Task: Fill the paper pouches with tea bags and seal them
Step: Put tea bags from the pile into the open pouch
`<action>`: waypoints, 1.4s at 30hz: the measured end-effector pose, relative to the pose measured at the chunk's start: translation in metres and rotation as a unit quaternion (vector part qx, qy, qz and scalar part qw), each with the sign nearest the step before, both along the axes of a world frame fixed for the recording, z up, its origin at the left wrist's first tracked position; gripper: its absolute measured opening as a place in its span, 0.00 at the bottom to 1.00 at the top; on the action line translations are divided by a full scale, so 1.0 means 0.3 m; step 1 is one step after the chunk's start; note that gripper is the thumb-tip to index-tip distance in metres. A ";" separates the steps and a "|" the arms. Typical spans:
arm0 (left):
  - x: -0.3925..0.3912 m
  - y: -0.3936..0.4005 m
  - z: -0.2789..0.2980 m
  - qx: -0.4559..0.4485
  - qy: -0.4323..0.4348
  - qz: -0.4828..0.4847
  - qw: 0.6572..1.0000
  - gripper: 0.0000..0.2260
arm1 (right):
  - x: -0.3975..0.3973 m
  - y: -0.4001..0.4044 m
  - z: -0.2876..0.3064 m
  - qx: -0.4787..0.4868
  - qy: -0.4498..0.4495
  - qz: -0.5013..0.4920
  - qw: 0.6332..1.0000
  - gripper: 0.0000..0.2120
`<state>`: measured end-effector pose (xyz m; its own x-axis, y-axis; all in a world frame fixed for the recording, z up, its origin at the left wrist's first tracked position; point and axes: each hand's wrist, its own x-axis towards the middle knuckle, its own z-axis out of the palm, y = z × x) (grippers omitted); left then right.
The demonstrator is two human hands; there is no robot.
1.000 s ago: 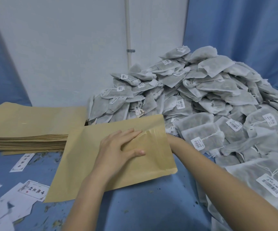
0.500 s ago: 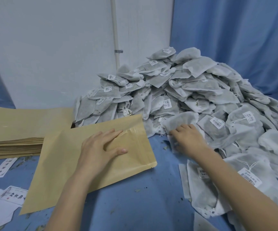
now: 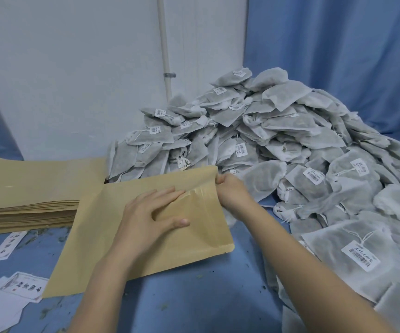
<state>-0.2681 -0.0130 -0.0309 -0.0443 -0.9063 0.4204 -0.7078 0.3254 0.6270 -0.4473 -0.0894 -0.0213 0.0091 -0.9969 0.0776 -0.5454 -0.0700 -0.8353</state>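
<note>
Left hand: the left hand [image 3: 149, 218] lies flat with fingers spread and straight on the tan kraft-paper pouch [image 3: 146, 227], pressing it to the blue table [image 3: 194, 296].
Right hand: the right hand [image 3: 231, 191] is at the pouch's open mouth, at 3 o'clock from the left hand; its fingers curl round the mouth's upper corner, and whether they also hold a tea bag I cannot tell.
Pouch: it lies flat at the middle of the table, long axis running from 8 o'clock to 2 o'clock, mouth toward 2 o'clock, facing the heap.
Tea bags: the grey-white heap of tagged mesh tea bags [image 3: 290, 145] rises at 1 to 3 o'clock of the pouch, touching its far edge; loose bags spread to 4 o'clock.
Key relation: mouth and heap both lie on the right hand's side, so that hand is nearer for feeding bags in while the left pins the pouch.
Spare pouches: a stack of flat tan pouches [image 3: 26, 188] sits at 9 o'clock, just beside the working pouch.
Labels: white printed paper labels [image 3: 23, 286] lie at 7 o'clock.
Change: half a second ago the right hand was out on the heap's near edge, apart from the pouch; now it is at the mouth. The left hand's press is unchanged.
</note>
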 end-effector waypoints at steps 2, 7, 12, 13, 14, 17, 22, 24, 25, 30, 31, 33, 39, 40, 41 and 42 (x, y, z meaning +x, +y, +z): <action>-0.002 0.003 0.004 -0.006 -0.010 -0.010 1.000 0.27 | 0.058 -0.002 0.024 0.039 -0.051 0.003 0.998 0.09; 0.030 -0.002 -0.005 -0.023 0.015 -0.013 1.000 0.24 | 0.096 -0.001 -0.009 0.235 -0.201 0.085 0.947 0.13; 0.035 -0.008 -0.021 -0.011 0.013 -0.031 0.999 0.23 | 0.073 0.009 -0.059 0.237 -0.058 0.227 0.943 0.17; 0.035 -0.010 -0.023 -0.012 0.009 -0.030 0.999 0.23 | 0.064 0.013 -0.052 0.197 -0.016 0.238 0.951 0.15; 0.034 -0.012 -0.026 -0.016 0.006 -0.027 0.999 0.23 | 0.054 0.015 -0.048 0.133 0.033 0.239 0.961 0.11; 0.032 -0.020 -0.036 -0.027 0.004 -0.009 1.000 0.22 | -0.027 -0.003 -0.061 -0.099 0.123 0.154 0.975 0.06; 0.032 -0.031 -0.047 -0.032 0.001 0.018 0.999 0.22 | -0.253 -0.137 -0.089 -0.204 0.529 -0.061 0.821 0.15; 0.034 -0.032 -0.049 -0.033 0.003 0.019 0.999 0.21 | -0.289 -0.162 -0.098 -0.170 0.595 -0.077 0.782 0.15; 0.034 -0.033 -0.049 -0.033 0.003 0.020 0.999 0.21 | -0.291 -0.163 -0.102 -0.168 0.593 -0.081 0.783 0.15; 0.033 -0.037 -0.051 -0.038 -0.004 0.030 0.999 0.21 | -0.269 -0.130 -0.109 -0.254 0.555 -0.071 0.789 0.13; 0.033 -0.036 -0.051 -0.037 -0.004 0.032 0.999 0.21 | -0.260 -0.117 -0.103 -0.269 0.507 -0.076 0.815 0.14; 0.033 -0.033 -0.050 -0.033 -0.004 0.034 0.999 0.21 | -0.236 -0.084 -0.078 -0.257 0.339 -0.108 0.898 0.18; 0.039 -0.023 -0.038 -0.017 0.024 0.039 0.999 0.21 | -0.187 -0.014 0.002 -0.081 -0.006 -0.022 0.996 0.19; 0.040 -0.021 -0.033 -0.015 0.031 0.040 0.999 0.21 | -0.184 -0.007 0.009 -0.053 -0.008 0.019 0.998 0.16; 0.042 -0.019 -0.029 -0.014 0.038 0.042 0.998 0.21 | -0.178 0.000 0.011 -0.032 0.001 0.061 0.998 0.15; 0.044 -0.017 -0.024 -0.012 0.043 0.045 0.998 0.20 | -0.168 0.006 0.011 -0.017 0.005 0.101 0.995 0.14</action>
